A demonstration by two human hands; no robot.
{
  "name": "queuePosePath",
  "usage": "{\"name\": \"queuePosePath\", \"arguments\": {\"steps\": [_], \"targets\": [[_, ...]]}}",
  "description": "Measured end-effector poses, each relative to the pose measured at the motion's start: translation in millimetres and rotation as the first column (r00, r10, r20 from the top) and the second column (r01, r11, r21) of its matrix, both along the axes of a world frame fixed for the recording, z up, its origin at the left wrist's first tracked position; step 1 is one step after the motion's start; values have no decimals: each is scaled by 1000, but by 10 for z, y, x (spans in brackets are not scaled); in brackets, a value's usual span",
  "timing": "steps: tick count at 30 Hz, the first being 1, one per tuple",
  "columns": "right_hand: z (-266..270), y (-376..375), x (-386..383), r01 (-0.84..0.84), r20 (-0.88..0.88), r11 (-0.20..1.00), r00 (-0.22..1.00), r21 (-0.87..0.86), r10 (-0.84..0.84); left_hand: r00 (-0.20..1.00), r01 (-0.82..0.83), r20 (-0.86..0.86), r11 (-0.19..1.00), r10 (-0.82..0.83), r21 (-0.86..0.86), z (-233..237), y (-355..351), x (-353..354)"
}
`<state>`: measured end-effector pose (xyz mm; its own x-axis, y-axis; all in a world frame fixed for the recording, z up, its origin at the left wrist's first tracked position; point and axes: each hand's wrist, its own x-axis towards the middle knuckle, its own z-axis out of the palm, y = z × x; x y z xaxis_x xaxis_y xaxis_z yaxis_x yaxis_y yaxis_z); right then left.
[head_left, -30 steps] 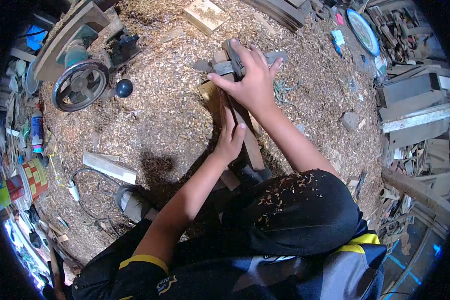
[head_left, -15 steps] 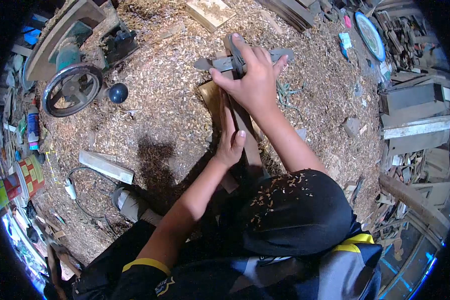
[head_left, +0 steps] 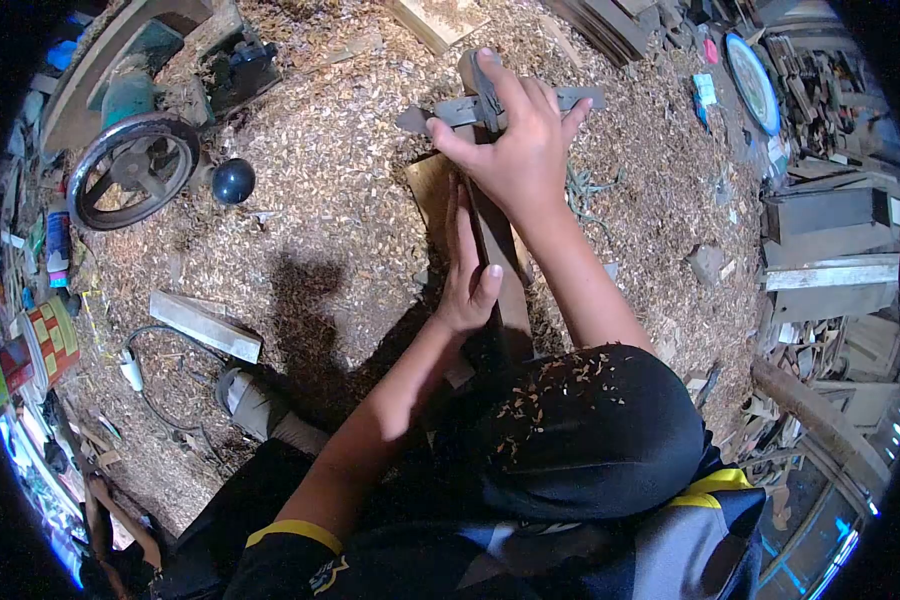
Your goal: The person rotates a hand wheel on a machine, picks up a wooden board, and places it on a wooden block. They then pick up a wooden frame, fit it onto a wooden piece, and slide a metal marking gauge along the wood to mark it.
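A long narrow piece of wood (head_left: 513,305) runs from my raised knee away across the shavings. My left hand (head_left: 467,290) is wrapped round its near part, thumb on top. At its far end lies a grey metal tool (head_left: 457,110), set crosswise, with a pointed left end and a flat right end. My right hand (head_left: 523,150) grips the middle of this tool, with fingers and thumb spread along it. A yellowish wood block (head_left: 430,190) is partly hidden under the long piece.
Wood shavings cover the ground. A machine with a handwheel (head_left: 135,170) stands at upper left, beside a black ball (head_left: 233,181). A pale plank (head_left: 205,325) and a cable (head_left: 155,395) lie at left. Stacked timber (head_left: 830,275) is at right; another person's arm (head_left: 130,520) shows lower left.
My right hand and the metal tool sit slightly further right and a little higher in view. The view has shifted a little. Both hands keep their hold.
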<state>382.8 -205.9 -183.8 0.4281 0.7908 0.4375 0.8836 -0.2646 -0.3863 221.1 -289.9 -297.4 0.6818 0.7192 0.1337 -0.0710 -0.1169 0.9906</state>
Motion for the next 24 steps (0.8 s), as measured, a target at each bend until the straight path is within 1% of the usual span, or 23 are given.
{"name": "queuePosePath", "arguments": {"steps": [2, 3, 5, 6, 8, 11, 13, 14, 15, 17, 19, 21, 23, 24], "targets": [[-5, -15, 10, 12, 78, 1000, 997, -3, -11, 1000, -6, 2, 1000, 6, -2, 70, 4, -6], [-4, -24, 14, 13, 79, 1000, 997, 1, -13, 1000, -5, -11, 1000, 5, -11, 105, 10, -6], [0, -47, 28, 5, 41, 1000, 999, 12, -6, 1000, -2, -21, 1000, 2, -18, 142, 19, -2], [12, -71, 25, 7, 44, 1000, 999, 15, -8, 999, -11, -47, 1000, 11, 4, 129, 23, -5], [29, -153, -10, -14, -8, 1000, 1000, -11, 14, 997, -17, -71, 999, 19, 27, 104, 14, -13], [33, -283, -44, -20, -26, 1000, 999, -15, 20, 998, -21, -56, 1000, 22, 15, 186, 42, 12], [58, -383, -86, -15, -4, 1000, 1000, -27, 15, 994, -87, 66, 995, 84, 44, 223, 90, 79], [73, -434, -108, -11, 16, 999, 1000, -38, 12, 994, -87, 69, 995, 84, 45, 201, 76, 74], [85, -489, -126, -11, 19, 999, 1000, -38, 12, 995, -67, 76, 997, 65, 25, 152, 61, 62], [104, -579, -152, -10, -29, 997, 1000, -83, 7, 995, -49, 88, 999, 48, 9, 59, 36, 13], [122, -630, -182, -11, -28, 997, 1000, -72, 9, 999, 38, -4, 999, -38, -8, 37, 27, -78], [139, -686, -205, -7, -29, 998, 1000, -62, 5, 998, 60, 3, 998, -60, -8, 6, 47, -123], [159, -735, -218, -6, -106, 993, 994, -115, -6, 993, 120, -13, 991, -119, 56, -3, 75, -179], [160, -763, -230, -2, -105, 994, 994, -111, -9, 992, 129, -28, 987, -127, 97, 4, 58, -218]]}}
